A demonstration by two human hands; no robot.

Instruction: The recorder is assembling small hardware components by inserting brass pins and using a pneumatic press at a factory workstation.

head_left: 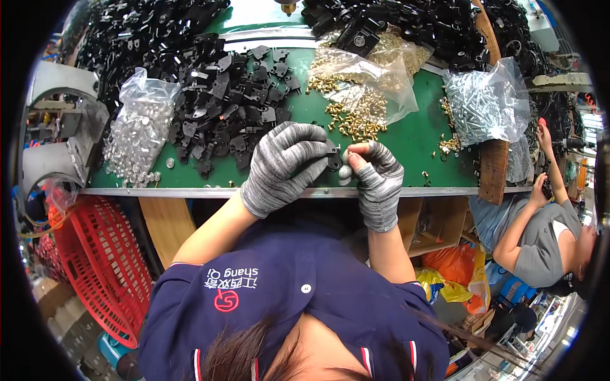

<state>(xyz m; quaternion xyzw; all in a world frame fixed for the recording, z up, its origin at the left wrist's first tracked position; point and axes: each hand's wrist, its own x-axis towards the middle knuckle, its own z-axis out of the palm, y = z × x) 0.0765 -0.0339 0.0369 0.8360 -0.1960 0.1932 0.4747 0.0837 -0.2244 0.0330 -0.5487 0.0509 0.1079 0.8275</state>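
Observation:
Both my hands wear grey striped knit gloves and meet above the front edge of the green worktable [222, 180]. My left hand [286, 164] is closed on a small black bracket-like part [333, 157], pinched at its fingertips. Close to the right of that part, my right hand [378, 174] is closed in a pinch, its bare thumb and index tips showing. Whatever lies in this pinch is too small to make out. Behind my hands lie loose brass rivets [356, 117], and a heap of similar black parts [232, 101] spreads to the left.
A clear bag of silvery round pieces [141, 120] stands left; a bag of silvery pins [486, 105] sits right, beside a wooden board [493, 171]. A clear bag [381, 79] lies over rivets. A red basket [105, 267] is below left. Another person [540, 228] works at right.

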